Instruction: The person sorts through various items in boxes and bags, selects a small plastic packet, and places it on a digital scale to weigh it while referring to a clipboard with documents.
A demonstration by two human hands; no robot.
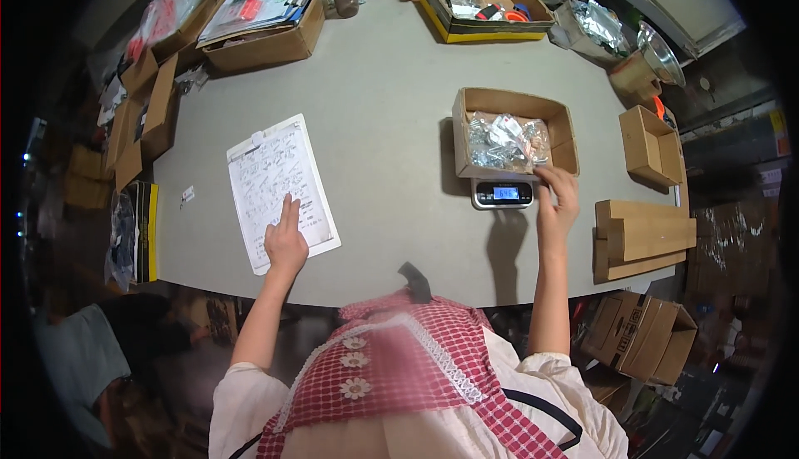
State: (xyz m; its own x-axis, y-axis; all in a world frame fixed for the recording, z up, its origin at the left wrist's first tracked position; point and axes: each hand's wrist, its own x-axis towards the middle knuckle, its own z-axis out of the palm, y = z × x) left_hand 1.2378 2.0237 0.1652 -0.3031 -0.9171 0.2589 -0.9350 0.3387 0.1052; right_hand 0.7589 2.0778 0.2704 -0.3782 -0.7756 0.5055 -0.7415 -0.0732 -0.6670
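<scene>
My left hand [286, 247] lies on a handwritten sheet [270, 178] held on a white clipboard [330, 224]. Its index and middle fingers are stretched out over the writing, the others curled. To the right, an open cardboard box [559, 118] rests on a small digital scale [503, 194] with a lit display. Clear plastic bags of small metal parts [503, 144] lie inside the box. At the box's near right corner is my right hand [559, 198], its bent fingers at the near edge and its thumb apart from them; I see nothing held in it.
A box of papers [275, 47] stands at the far left, and a tool box [483, 30] at the far side. Small cardboard boxes [653, 147] and flat cardboard pieces [649, 234] line the right edge. A small tag [187, 196] lies left of the clipboard.
</scene>
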